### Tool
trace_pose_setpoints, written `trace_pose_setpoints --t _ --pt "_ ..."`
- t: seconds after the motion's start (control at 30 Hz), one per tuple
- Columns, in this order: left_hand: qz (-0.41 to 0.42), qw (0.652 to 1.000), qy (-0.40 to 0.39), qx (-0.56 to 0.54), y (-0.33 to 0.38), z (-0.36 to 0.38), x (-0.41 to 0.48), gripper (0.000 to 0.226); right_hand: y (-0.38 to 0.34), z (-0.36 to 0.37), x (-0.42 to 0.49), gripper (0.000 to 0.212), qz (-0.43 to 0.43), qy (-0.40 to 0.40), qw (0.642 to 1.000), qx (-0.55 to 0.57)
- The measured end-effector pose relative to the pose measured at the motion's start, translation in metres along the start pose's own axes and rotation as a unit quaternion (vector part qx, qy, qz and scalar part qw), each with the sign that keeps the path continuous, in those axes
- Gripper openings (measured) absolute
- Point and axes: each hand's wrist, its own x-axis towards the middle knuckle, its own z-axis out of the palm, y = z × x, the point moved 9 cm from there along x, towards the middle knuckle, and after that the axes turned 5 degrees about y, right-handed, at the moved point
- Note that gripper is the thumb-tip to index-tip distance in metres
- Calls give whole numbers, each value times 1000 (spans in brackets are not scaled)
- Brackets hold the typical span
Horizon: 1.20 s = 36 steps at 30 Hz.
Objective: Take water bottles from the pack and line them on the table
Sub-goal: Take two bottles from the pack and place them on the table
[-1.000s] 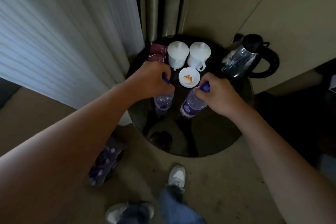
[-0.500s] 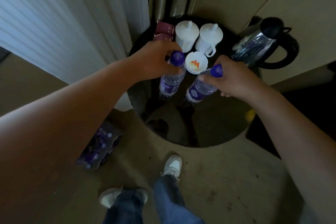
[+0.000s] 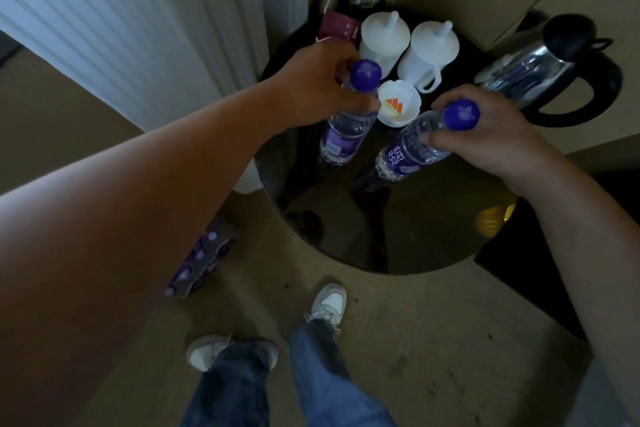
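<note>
Two clear water bottles with purple caps and purple labels stand side by side on a round black glass table. My left hand grips the neck of the left bottle. The right bottle leans toward me, held near its cap by my right hand. Down on the floor to the left of the table lies the plastic-wrapped pack with more purple-capped bottles in it.
Behind the bottles stand two white lidded mugs, a small white dish with an orange logo, red sachets and a steel kettle. A curtain hangs at left. My feet stand in front of the table.
Both hands have slid down from over the caps to the bottle necks, so the purple caps now show. The bottles stay on the table, and my view has come closer.
</note>
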Motion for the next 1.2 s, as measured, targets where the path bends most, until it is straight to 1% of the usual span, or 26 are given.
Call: trace_pose_setpoints --t 0.1,0.17,0.23,0.33,0.4,0.47,0.53,0.6,0.7,0.73,0.8,0.9,0.97,1.07,1.13,1.2 --pt "-12 999 -6 -32 -1 -1 -1 44 9 5 -3 59 25 43 998 34" --pt "-21 997 -29 -69 0 1 -2 40 15 7 -4 61 37 66 996 51" --pt "-33 995 -39 -91 -1 1 -3 36 18 8 -5 56 40 77 994 62" --pt "-41 997 -33 -58 -1 3 -2 38 13 5 -10 39 3 93 994 58" --pt "-42 998 -25 -39 0 7 -1 42 7 4 -12 35 -25 80 996 41" --pt "-37 999 -20 -33 0 9 -3 47 2 4 -11 38 -48 50 997 20" --pt "-16 1000 -13 -14 0 11 -5 46 -2 5 -11 42 -63 19 998 -15" --pt "-7 1000 -7 -10 -3 11 -8 40 -2 5 -9 49 -62 3 997 -41" --pt "-26 999 0 -26 -10 11 -9 39 -2 7 -9 66 -60 -3 998 -24" --pt "-30 999 5 -36 -12 11 -10 38 -3 6 -10 69 -61 8 998 -8" --pt "-31 998 20 -50 -14 12 -13 30 -1 4 -14 67 -52 34 998 31" --pt "-33 995 44 -81 -16 19 -16 25 5 5 -21 52 -30 65 995 65" --pt "-40 992 51 -107 -17 26 -16 31 8 9 -26 47 -28 84 994 70" --pt "-64 991 58 -99 -20 31 -14 42 9 19 -32 43 -14 115 988 102" --pt "-70 992 72 -75 -20 28 -14 39 14 22 -32 46 6 140 985 103" --pt "-79 992 90 -48 -20 22 -14 35 21 24 -26 57 35 153 984 86"
